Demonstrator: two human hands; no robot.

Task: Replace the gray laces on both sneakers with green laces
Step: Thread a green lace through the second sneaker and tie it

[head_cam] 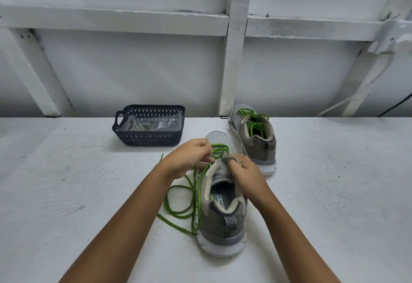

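Person, partial view: two arms only.
1. left forearm [127, 211]: bare along its whole visible length, slender, tapering to the wrist.
2. right forearm [294, 231]: the same, bare to the wrist.
3. left grip [188, 156], right grip [245, 171]: bare hands, knuckles and fingers uncovered; nails too small to tell.

Open table [334, 182] is left on the right and far left. The back is blocked by the basket [151, 138] and far sneaker [258, 142]; loose lace [165, 201] is spread left of the near sneaker [223, 222].
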